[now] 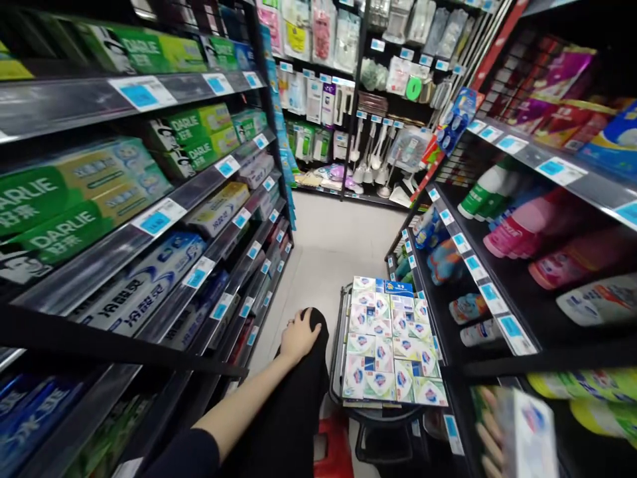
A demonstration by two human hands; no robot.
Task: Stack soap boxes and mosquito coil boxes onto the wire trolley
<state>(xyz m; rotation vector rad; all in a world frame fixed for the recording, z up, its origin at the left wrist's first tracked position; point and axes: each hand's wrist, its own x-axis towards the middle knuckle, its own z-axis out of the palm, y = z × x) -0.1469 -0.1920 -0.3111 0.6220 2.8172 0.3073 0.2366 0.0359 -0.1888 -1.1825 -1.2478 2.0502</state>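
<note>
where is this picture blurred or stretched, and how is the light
Head view: right hand and the white box it holds, blurred; left hand, clearer; green boxes, stretched toward the left edge; floor bright, right shelf dim inside.

A dark navy sleeve point(194, 454) stops near the elbow — forearm point(243, 398) and left hand point(299, 336) bare — with black trousers point(283, 411).
</note>
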